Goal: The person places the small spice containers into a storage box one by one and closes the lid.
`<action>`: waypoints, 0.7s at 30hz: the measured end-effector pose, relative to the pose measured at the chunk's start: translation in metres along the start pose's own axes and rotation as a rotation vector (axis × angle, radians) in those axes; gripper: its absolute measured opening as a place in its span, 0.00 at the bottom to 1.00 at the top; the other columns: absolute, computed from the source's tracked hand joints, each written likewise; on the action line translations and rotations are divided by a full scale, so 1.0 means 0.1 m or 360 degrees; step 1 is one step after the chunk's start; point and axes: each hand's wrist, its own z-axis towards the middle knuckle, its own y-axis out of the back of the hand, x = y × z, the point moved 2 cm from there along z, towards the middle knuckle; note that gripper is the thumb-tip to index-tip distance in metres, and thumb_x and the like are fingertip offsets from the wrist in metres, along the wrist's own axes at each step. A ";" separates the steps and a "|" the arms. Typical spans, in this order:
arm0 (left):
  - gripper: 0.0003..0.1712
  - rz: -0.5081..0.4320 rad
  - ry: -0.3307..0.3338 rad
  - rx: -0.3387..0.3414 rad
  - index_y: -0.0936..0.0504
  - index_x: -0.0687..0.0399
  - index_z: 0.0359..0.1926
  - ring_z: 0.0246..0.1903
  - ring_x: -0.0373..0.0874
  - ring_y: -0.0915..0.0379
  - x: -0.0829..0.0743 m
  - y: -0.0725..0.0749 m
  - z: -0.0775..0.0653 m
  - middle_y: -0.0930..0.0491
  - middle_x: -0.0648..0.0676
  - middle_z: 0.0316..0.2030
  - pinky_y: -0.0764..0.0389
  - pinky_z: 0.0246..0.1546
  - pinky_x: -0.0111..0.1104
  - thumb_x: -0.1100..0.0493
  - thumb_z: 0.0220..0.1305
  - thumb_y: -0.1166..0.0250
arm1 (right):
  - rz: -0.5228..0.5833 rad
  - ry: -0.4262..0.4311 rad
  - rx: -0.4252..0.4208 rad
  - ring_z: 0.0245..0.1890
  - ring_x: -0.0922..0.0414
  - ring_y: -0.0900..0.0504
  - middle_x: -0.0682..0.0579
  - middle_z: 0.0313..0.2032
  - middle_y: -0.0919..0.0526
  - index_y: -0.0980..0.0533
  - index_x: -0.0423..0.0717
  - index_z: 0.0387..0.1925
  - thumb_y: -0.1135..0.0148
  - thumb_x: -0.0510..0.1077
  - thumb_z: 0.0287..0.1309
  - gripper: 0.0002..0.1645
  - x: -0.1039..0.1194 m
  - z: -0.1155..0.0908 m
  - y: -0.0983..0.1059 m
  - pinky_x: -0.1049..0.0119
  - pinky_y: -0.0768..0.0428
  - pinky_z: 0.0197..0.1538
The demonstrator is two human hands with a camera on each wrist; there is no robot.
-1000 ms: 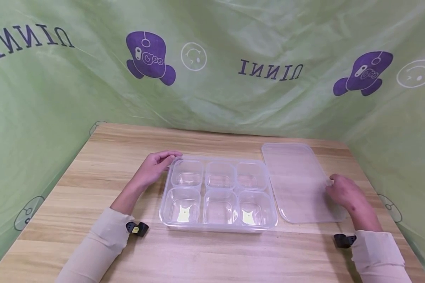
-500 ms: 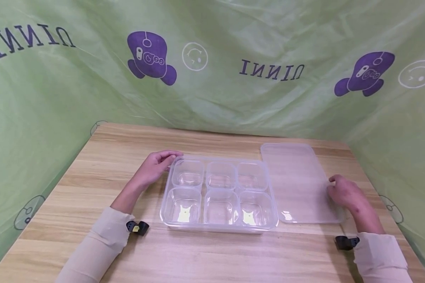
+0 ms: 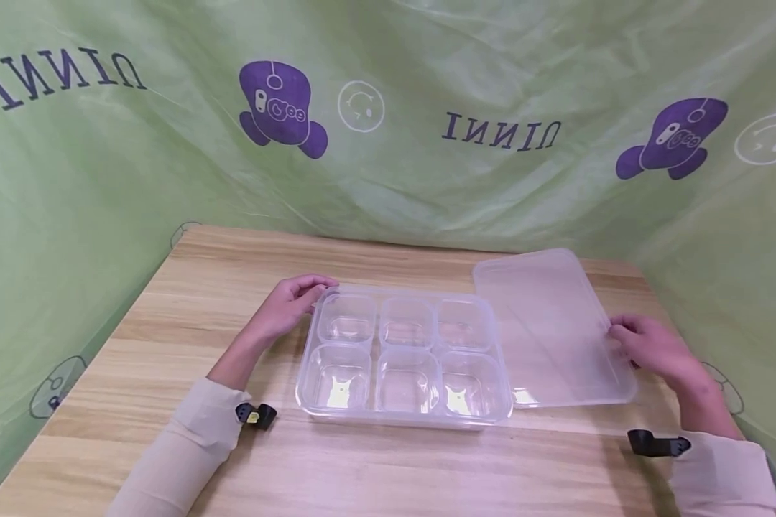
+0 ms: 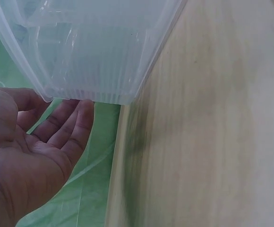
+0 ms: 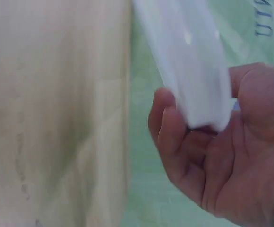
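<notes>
A clear plastic container with several open compartments stands mid-table in the head view. My left hand holds its far left corner. In the left wrist view, the thumb side of the left hand is at the rim and the other fingertips touch the end wall. My right hand grips the right edge of a flat translucent lid. That edge is raised from the table, tilting the lid. In the right wrist view, curled fingers of the right hand reach under the lid, with the thumb across from them.
Both things are on a light wooden table, which a green printed curtain encloses at the back and sides. The lid's left edge lies right beside the container's right side. Each sleeve cuff carries a small black camera.
My right hand has moved right and taken hold of the lid's right edge. That side of the lid has risen from the table. The left hand and container stay put.
</notes>
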 end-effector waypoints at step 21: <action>0.16 0.0038 -0.0037 -0.0054 0.17 0.60 0.58 0.46 0.51 0.19 0.01 -0.01 0.00 0.16 0.58 0.51 0.17 0.44 0.39 0.58 0.80 0.44 | 0.1517 0.0475 0.0365 0.34 0.57 0.13 0.51 0.41 0.13 0.17 0.48 0.57 0.61 0.30 0.79 0.26 0.18 -0.06 0.09 0.65 0.15 0.34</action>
